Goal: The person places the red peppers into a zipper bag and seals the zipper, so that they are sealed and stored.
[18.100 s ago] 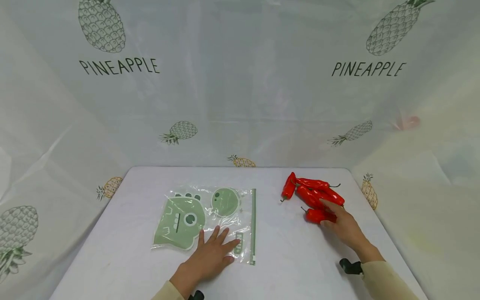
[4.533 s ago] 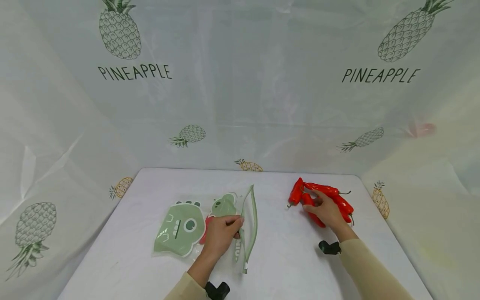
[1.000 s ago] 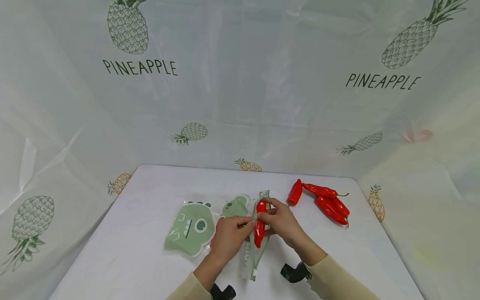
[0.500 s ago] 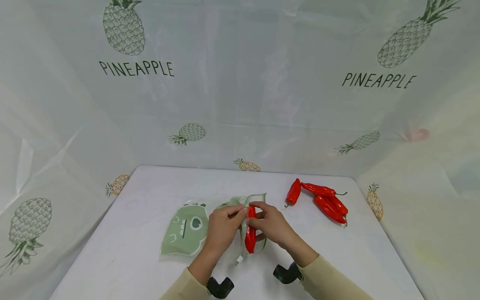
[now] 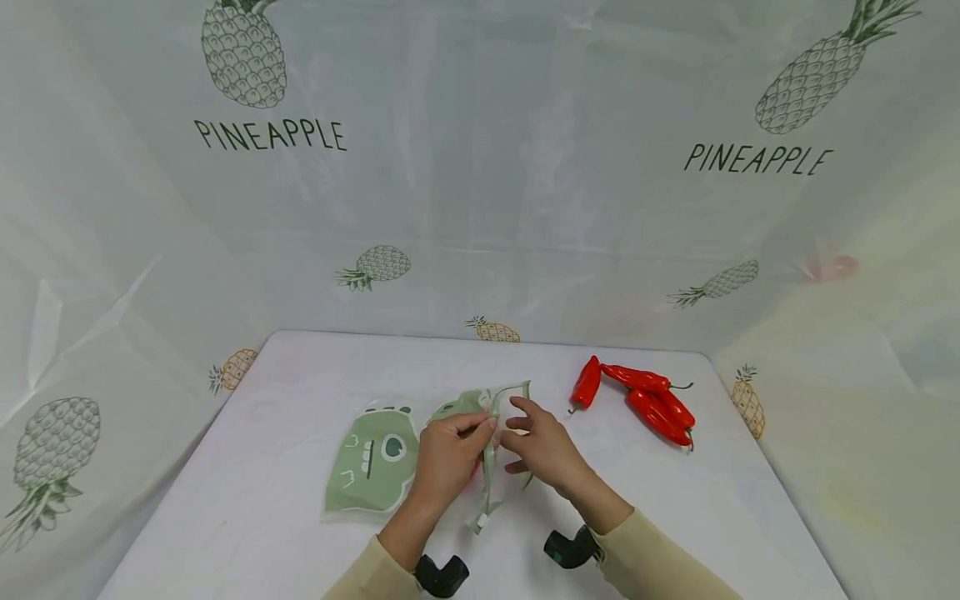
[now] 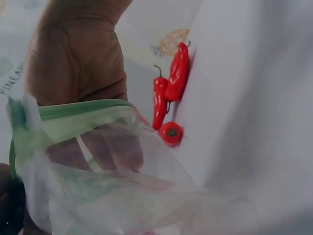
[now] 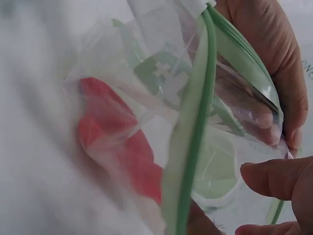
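Note:
My left hand (image 5: 447,454) pinches the near rim of a clear zip bag (image 5: 371,462) with green cartoon prints. The bag's green-edged mouth gapes to the right. At that mouth my right hand (image 5: 547,446) has its fingers spread and holds nothing; in the left wrist view its fingers show through the plastic. Red chili peppers (image 7: 115,122) lie inside the bag, seen through the plastic in the right wrist view; how many cannot be told. Beyond the right hand, several loose red peppers (image 5: 660,417) lie on the table.
The white table (image 5: 247,500) ends at a back edge against a hanging sheet (image 5: 480,167) printed with pineapples. A single pepper (image 5: 585,383) lies at the left of the loose group. Black wrist cameras (image 5: 441,575) sit under both wrists.
Earlier the bag lay flat under my left hand. My right hand then picked a pepper from the pile and brought it left; half a second ago it held it at the bag's mouth, now released inside.

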`<move>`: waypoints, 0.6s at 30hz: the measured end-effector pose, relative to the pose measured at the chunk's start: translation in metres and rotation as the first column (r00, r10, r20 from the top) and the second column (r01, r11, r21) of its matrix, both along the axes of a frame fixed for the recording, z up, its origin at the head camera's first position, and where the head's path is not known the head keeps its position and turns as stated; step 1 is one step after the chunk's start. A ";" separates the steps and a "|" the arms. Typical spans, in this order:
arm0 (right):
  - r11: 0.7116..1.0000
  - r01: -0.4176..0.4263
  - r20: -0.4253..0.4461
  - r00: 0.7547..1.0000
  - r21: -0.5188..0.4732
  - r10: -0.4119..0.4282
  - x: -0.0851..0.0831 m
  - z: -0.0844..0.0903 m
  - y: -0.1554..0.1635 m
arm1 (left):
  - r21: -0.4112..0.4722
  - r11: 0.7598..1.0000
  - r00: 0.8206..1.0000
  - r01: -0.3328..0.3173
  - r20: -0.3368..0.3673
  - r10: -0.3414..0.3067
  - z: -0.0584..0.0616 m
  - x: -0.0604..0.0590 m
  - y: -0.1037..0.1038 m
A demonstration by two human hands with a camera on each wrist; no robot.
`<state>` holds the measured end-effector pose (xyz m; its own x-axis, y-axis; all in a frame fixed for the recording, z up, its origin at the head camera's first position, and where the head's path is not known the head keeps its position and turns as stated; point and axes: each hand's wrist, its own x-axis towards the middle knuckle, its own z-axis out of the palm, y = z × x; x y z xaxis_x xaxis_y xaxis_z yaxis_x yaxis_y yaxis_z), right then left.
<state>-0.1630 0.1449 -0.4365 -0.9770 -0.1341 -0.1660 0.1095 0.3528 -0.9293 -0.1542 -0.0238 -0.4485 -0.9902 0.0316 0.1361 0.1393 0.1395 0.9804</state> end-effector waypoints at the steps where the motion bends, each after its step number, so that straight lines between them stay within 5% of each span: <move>1: 1.000 0.001 -0.005 1.000 0.012 -0.001 0.000 0.000 0.000 | 0.006 1.000 1.000 0.006 0.006 -0.006 -0.001 0.000 0.000; 10: 0.997 -0.025 -0.061 0.998 0.073 0.029 -0.001 -0.006 0.009 | 0.009 1.000 0.999 0.027 0.032 -0.027 -0.006 -0.004 -0.001; 18: 0.992 -0.006 -0.125 0.992 0.124 0.022 0.001 -0.008 0.024 | -0.148 0.989 1.000 -0.002 0.020 0.005 -0.010 -0.007 -0.002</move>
<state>-0.1618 0.1689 -0.4446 -0.9893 -0.1338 -0.0584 -0.0108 0.4660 -0.8847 -0.1611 -0.0260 -0.4583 -0.9928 0.0467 0.1102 0.1190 0.2835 0.9516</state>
